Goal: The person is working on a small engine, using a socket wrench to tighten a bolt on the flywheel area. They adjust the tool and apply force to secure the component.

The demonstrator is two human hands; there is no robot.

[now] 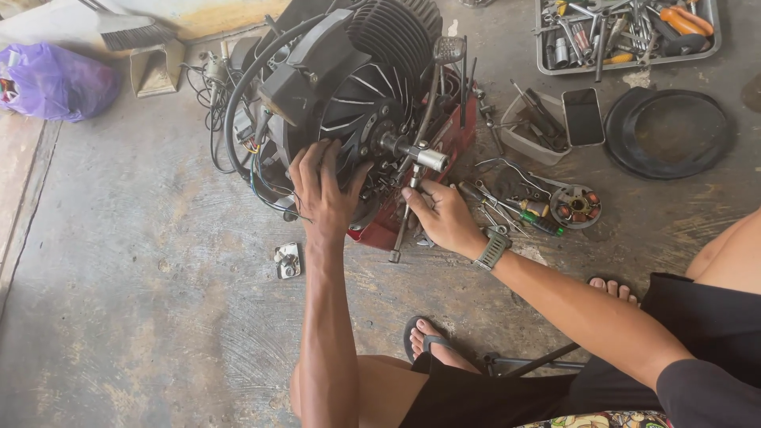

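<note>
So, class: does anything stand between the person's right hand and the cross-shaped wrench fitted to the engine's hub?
Nothing visible does. The right hand already grips the cross wrench, while the left hand presses flat on the black engine beside it.

Bare concrete floor (143, 301) lies open to the left of the engine (341, 87). To its right, scattered hand tools (515, 210), a grey tray (531, 135), a phone (583, 116) and a black ring (667, 133) crowd the way. Loose cables (238, 135) hang along the engine's left flank.
</note>
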